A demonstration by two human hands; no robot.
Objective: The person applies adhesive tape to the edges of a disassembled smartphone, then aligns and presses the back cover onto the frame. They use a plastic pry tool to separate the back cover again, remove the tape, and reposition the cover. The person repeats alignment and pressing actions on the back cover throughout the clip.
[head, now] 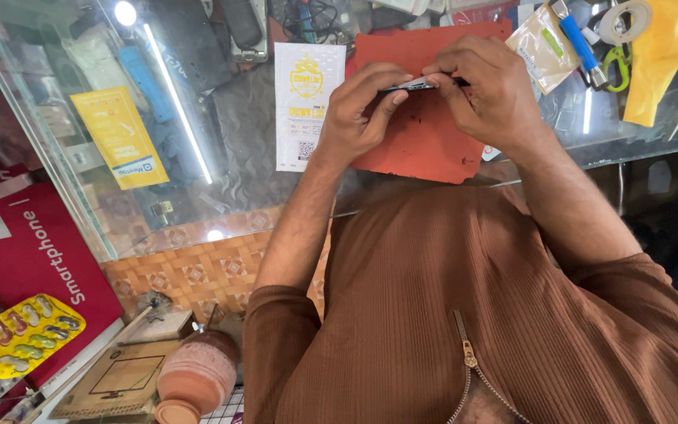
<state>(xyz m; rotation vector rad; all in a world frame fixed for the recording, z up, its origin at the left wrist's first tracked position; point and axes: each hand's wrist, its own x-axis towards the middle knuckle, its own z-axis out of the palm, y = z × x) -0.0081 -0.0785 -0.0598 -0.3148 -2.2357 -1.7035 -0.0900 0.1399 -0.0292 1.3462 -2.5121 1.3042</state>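
Both my hands meet over a red work mat (425, 141) on a glass counter (221, 157). A thin dark phone (413, 85), seen edge-on, is held between them. My left hand (355, 114) grips its near left end with thumb and fingers. My right hand (484, 90) pinches its right end from above. Most of the phone is hidden by my fingers.
A white printed card (306, 102) lies left of the mat, a yellow packet (119, 137) under the glass. Blue-handled tool (578, 43), tape roll (621, 20), yellow cloth (657, 59) sit far right. A clay pot (198, 377) and yellow blister card (21, 334) lie below left.
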